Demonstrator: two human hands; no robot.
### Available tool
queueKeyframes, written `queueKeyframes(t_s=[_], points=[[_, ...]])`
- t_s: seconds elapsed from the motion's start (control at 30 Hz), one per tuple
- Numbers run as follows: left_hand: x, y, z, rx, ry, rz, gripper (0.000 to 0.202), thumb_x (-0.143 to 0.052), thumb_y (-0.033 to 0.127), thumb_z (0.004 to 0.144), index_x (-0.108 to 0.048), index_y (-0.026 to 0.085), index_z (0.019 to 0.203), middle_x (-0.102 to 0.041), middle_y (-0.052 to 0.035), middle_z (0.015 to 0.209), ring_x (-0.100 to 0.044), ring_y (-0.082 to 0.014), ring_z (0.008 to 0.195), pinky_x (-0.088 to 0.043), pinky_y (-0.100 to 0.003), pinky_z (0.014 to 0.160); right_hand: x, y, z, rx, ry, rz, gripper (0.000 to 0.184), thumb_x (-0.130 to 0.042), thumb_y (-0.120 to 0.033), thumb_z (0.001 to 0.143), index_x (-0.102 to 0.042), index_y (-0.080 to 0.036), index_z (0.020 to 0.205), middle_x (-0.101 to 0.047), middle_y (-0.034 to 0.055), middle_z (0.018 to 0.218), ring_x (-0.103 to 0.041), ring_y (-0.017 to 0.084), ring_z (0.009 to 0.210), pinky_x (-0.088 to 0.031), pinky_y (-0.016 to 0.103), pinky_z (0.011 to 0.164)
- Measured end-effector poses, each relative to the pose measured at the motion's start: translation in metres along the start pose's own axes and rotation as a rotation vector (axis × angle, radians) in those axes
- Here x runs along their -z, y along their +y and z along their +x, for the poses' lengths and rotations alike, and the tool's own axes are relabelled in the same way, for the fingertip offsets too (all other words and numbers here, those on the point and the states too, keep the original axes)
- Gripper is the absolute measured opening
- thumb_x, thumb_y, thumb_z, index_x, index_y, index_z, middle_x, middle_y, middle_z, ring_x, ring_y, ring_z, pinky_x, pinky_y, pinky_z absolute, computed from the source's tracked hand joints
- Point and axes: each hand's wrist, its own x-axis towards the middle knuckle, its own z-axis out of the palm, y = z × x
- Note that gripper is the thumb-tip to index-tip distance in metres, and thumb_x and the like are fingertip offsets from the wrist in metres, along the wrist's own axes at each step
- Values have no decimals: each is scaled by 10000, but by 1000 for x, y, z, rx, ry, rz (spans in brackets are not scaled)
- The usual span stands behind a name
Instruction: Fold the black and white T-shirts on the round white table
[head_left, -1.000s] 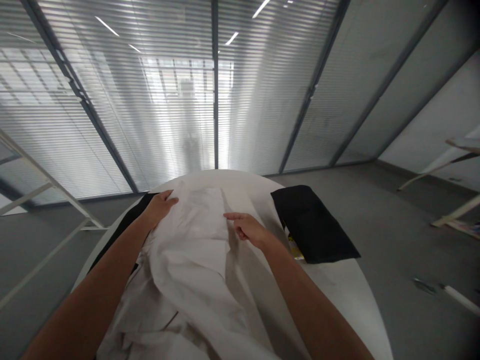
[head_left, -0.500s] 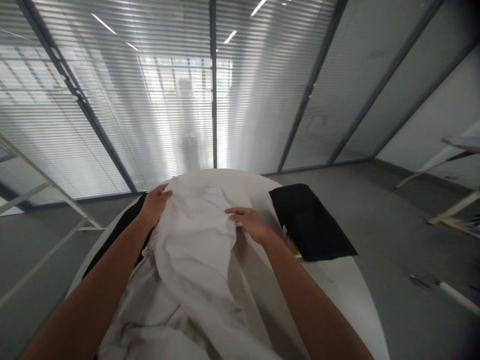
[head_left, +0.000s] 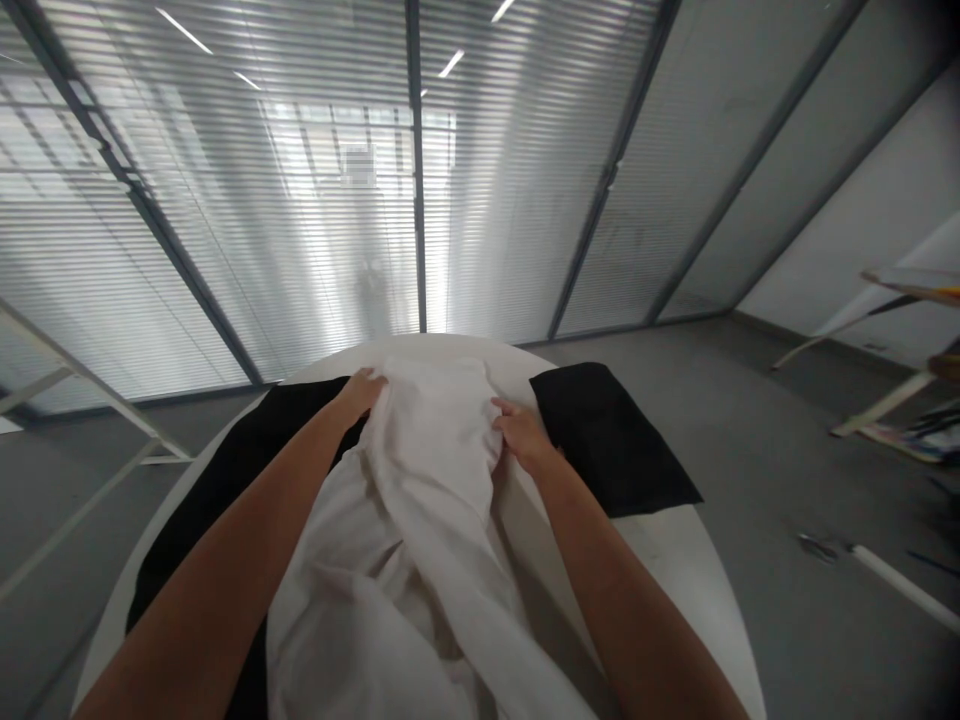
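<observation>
A white cloth garment [head_left: 437,430] stretches over the round table from its far edge toward me, flat at the far end and creased nearer me. Its exact kind does not show; a long tube-like part runs toward the lower right. My left hand [head_left: 363,393] is closed on the garment's left edge at the far end, thumb on top. On the opposite edge, slightly nearer to me, my right hand [head_left: 520,432] pinches the fabric, with some fingers hidden.
Folded black cloth [head_left: 611,435] lies on the right of the white table [head_left: 694,590]; another black cloth [head_left: 217,510] spreads under my left arm. Blinded glass panels [head_left: 495,200] stand beyond. Pale metal frame legs [head_left: 82,375] rise at the left, and a shelf stands far right.
Both hands have shifted right with the garment's far end, which now lies smoother and straighter. More of the left black cloth shows. The view has turned slightly.
</observation>
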Motion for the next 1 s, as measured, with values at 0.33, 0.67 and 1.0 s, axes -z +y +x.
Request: queueKeyframes(t_s=[0.33, 0.67, 1.0], points=[[15, -38, -26, -71, -86, 463, 581, -620, 453, 708, -628, 118, 1182, -668, -209, 1161, -617, -368, 1090, -447, -389, 883, -4, -5, -10, -101, -98, -93, 430, -573, -137, 728, -676, -143, 1145, -596, 5, 649, -482, 94, 530, -394, 194, 484], [26, -60, -58, -189, -236, 512, 631, -580, 483, 742, -602, 103, 1244, -677, -181, 1163, -657, -308, 1029, -470, -323, 851, 13, -13, -25, -145, -523, -105, 479, -707, -186, 672, -665, -173, 1148, -623, 9, 705, -564, 122, 604, -489, 226, 541], [17, -43, -68, -94, -195, 64, 639, -641, 466, 747, -557, 122, 1279, -695, -50, 738, -626, -186, 610, -458, -276, 567, -2, 11, 1, -13, -133, 21, 483, -505, -76, 640, -688, -112, 1085, -499, -45, 527, -386, 73, 446, -307, 185, 449]])
